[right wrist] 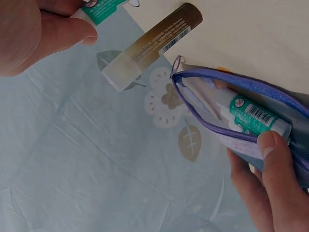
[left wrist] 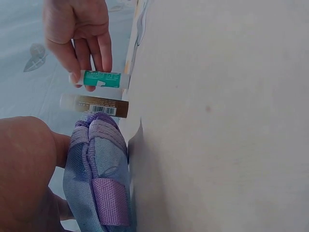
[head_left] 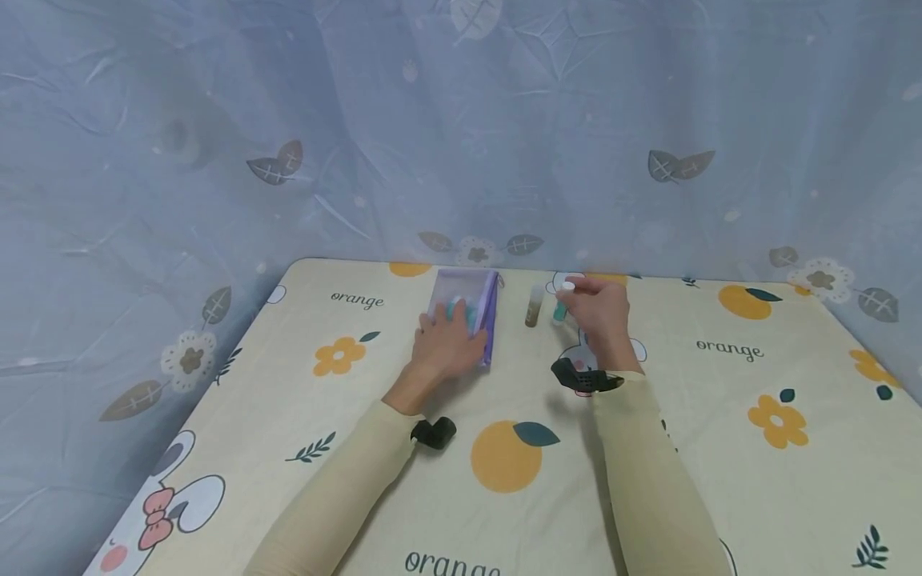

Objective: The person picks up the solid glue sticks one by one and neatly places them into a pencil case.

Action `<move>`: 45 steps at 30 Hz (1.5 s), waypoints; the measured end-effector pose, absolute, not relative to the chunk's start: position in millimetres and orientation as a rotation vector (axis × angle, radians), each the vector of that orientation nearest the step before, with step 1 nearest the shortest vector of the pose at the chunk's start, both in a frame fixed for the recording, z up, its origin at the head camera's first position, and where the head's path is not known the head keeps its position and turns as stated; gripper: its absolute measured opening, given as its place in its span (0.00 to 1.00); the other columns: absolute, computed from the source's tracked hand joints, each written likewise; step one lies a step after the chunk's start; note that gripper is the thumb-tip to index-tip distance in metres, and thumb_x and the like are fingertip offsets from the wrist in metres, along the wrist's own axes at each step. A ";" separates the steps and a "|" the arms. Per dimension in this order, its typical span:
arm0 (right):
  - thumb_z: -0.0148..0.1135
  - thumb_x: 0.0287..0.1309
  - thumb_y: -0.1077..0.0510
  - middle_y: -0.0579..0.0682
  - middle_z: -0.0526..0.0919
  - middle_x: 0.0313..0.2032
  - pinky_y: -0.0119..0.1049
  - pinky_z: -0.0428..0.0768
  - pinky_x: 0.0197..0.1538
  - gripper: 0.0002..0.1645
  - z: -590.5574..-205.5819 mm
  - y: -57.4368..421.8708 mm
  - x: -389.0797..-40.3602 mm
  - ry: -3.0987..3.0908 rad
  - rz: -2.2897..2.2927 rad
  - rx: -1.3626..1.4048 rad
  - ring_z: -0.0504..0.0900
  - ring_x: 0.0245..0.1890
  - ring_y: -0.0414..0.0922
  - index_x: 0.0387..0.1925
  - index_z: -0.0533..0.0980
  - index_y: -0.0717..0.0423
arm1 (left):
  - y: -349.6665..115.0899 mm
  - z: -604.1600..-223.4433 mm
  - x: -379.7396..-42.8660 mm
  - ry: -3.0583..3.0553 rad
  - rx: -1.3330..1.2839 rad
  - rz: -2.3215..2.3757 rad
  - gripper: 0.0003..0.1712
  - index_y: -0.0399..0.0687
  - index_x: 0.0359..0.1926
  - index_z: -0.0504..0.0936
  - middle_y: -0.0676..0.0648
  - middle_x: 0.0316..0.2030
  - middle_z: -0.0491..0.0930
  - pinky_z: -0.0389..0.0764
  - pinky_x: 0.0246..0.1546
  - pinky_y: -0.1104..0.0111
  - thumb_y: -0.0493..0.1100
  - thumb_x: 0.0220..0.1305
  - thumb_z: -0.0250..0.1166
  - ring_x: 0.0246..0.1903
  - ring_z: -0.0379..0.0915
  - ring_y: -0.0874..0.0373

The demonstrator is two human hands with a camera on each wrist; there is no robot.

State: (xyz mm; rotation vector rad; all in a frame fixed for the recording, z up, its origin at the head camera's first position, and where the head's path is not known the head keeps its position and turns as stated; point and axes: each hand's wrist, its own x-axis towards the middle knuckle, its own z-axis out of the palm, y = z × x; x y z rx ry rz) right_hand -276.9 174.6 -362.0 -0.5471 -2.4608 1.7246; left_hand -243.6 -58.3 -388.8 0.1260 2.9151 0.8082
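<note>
My right hand (head_left: 601, 314) pinches a green-labelled glue stick (left wrist: 102, 79) by its white end, thumb on one side and fingers on the other. The stick slants close over the table. My left hand (head_left: 448, 348) grips a purple-edged mesh zip pouch (head_left: 490, 320), the thumb at the side of its mouth and other fingers spread over its outer face. The pouch lies unzipped, its mouth towards the right hand. Another green glue stick (right wrist: 256, 116) sits inside, near the left thumb. Between the pouch and the right hand stands a brown glue stick (head_left: 533, 308) with a translucent cap.
A tablecloth (head_left: 612, 480) printed with oranges, flowers and rabbits covers the table. Just behind the pouch and glue sticks, a blue-grey patterned curtain (head_left: 475, 160) rises along the table's back edge. Black wrist cameras (head_left: 434, 433) are strapped over the sleeves.
</note>
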 end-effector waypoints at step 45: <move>0.66 0.72 0.57 0.56 0.81 0.67 0.45 0.80 0.67 0.27 -384.2 176.2 -284.5 -2.479 1.755 -0.572 0.80 0.62 0.50 0.70 0.78 0.57 | -57.3 -391.9 -246.1 2.926 0.126 0.784 0.44 0.46 0.85 0.51 0.32 0.82 0.52 0.59 0.75 0.37 0.59 0.77 0.50 0.75 0.54 0.29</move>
